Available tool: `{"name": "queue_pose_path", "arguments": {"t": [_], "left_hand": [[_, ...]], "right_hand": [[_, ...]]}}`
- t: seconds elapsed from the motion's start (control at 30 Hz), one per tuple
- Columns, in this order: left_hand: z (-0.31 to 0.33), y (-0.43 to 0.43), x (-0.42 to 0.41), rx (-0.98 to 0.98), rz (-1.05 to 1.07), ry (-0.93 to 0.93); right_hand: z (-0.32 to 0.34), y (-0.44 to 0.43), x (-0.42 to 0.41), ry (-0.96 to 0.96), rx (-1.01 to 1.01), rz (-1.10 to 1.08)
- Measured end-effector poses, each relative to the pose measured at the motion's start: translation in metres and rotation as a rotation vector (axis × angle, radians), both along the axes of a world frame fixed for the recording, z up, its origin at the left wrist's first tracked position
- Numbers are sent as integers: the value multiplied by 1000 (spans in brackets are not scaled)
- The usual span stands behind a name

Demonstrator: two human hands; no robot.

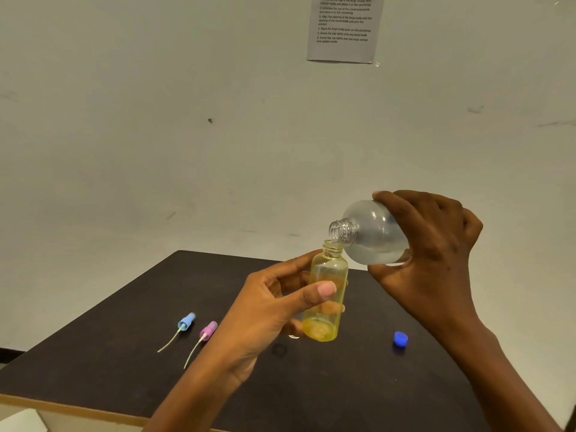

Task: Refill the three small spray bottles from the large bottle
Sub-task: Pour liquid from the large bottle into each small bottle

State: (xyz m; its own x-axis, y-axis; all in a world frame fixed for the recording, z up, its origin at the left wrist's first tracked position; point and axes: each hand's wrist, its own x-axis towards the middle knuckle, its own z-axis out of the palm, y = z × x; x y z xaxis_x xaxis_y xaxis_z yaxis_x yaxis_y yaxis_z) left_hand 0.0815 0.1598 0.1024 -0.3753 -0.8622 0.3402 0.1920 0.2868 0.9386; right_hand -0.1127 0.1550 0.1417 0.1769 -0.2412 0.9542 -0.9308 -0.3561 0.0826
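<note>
The desk (124, 363) has a dark, matt top with a pale wooden edge (78, 408) along its near side. A blue cap (400, 338) lies on it, alone. Well to the left of the blue cap lie two spray heads on their sides, just beside each other but apart: a pink spray head (208, 329), the closer of the two to the cap, and a light blue spray head (186, 321) beyond it. Each trails a thin pale tube (170, 341) that points away from the cap, down toward the near left. Between the cap and the pink spray head, a faint ring mark (278, 349) shows on the dark top.
</note>
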Motion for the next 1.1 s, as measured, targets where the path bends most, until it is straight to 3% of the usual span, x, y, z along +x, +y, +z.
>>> {"name": "queue_pose_path", "arguments": {"t": [1.1], "left_hand": [[-2, -3, 1, 4, 29, -20]], "right_hand": [[4, 1, -1, 31, -27, -20]]}}
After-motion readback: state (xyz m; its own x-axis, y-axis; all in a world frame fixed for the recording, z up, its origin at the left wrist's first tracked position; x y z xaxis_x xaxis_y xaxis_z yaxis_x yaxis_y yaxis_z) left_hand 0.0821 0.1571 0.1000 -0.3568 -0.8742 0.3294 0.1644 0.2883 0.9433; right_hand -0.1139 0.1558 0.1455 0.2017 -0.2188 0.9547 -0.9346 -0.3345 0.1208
